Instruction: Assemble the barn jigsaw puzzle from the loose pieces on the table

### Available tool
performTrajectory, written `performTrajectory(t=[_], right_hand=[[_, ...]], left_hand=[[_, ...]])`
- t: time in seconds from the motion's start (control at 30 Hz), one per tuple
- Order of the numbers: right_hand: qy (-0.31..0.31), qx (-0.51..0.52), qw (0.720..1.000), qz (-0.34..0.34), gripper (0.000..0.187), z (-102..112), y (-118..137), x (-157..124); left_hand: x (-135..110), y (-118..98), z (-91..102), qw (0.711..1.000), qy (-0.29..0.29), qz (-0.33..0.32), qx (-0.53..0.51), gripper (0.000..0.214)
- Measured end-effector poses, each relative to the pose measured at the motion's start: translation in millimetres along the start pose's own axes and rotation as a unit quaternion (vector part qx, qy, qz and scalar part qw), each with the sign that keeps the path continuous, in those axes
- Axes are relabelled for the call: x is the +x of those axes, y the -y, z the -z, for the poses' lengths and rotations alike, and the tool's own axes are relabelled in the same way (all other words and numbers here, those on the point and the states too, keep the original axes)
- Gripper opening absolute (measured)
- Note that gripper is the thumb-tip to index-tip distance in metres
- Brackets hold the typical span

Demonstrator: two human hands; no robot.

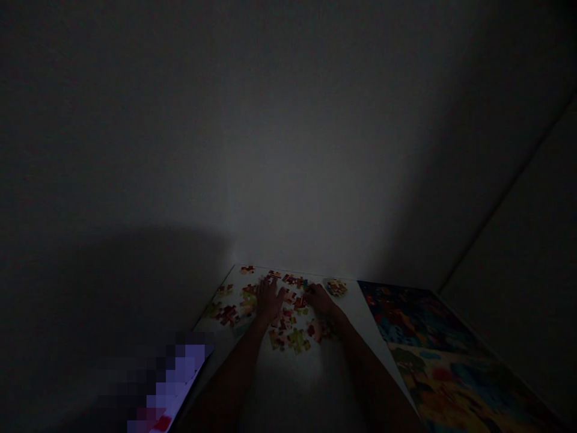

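Many jigsaw pieces (295,341) lie before you on a smooth white counter (288,373), which meets a plain, matte wall (288,150) at its far edge. Light is dim; fine surface texture is not readable. Outlines: knobs and notches, typical interlocking shapes, flat and thin. To your right, two flat printed sheets: a dark blue one (419,313) farther off and a yellow-orange one (446,385) nearer, showing a tree. At lower left, a violet glowing strip (189,367), pixelated, its nature not clear.

Pieces: red, cream, yellow-green and brown prints, mostly face up where legible. They spread in an irregular patch around and between your hands, some touching or overlapping, others set apart towards the left edge. A compact round heap of pieces (336,287) sits just right of your right hand; you cannot tell whether a dish holds it.

Pose: both forearms reach forward from the near edge, hands apart from each other. Left hand (269,299): palm down, fingers extended and spread, over the pieces. Right hand (318,297): turned inward, fingers curled at the patch's right side; you cannot tell whether a piece is pinched there.
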State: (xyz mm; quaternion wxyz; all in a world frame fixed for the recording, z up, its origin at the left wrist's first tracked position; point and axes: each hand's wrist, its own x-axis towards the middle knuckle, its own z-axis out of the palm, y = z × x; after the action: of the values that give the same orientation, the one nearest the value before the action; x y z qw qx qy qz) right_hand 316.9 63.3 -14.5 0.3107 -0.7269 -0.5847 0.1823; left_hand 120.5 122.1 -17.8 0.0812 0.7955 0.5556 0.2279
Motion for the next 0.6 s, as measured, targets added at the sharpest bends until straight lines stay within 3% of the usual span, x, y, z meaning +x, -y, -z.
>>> performTrajectory(t=[0.17,0.3,0.4,0.5,0.6], right_hand=[[-0.016,-0.011,1.000,-0.017,0.038,1,6,-34],[-0.038,-0.037,0.999,-0.013,0.044,-12,1,-75],[-0.040,-0.095,0.995,-0.006,0.045,-20,3,-94],[-0.039,-0.137,0.989,-0.028,0.046,-18,15,-95],[-0.045,-0.157,0.986,-0.032,0.043,-11,31,-75]], left_hand=[[-40,12,24.9,0.999,0.004,-0.033,-0.024,0.046],[-86,18,25.3,0.998,0.003,-0.061,0.005,0.043],[-104,16,22.6,0.995,0.003,-0.089,0.048,0.042],[-108,13,23.8,0.994,0.016,-0.098,0.056,0.045],[-106,11,26.2,0.993,0.032,-0.103,0.046,0.052]])
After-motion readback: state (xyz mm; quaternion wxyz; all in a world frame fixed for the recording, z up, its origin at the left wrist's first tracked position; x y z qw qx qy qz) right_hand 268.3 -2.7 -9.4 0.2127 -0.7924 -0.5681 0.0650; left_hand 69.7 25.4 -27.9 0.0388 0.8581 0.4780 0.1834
